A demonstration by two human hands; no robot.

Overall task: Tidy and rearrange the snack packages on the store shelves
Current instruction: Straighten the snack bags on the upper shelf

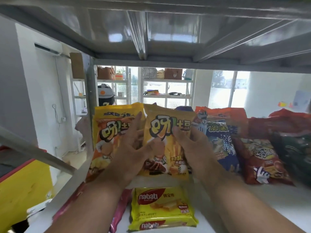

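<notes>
Head view: both hands (134,148) (193,145) hold yellow bag (165,132) upright, top up.

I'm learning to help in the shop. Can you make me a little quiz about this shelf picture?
1. True or false: both hands hold the same yellow chip bag.
2. Which pack lies flat at the front of the shelf? A) the yellow wafer pack B) a blue bag C) a green bag
3. What colour is the bag just right of the right hand?

Key: 1 true: the left hand grips it too. 2 A. 3 blue, the blue bag.
</notes>
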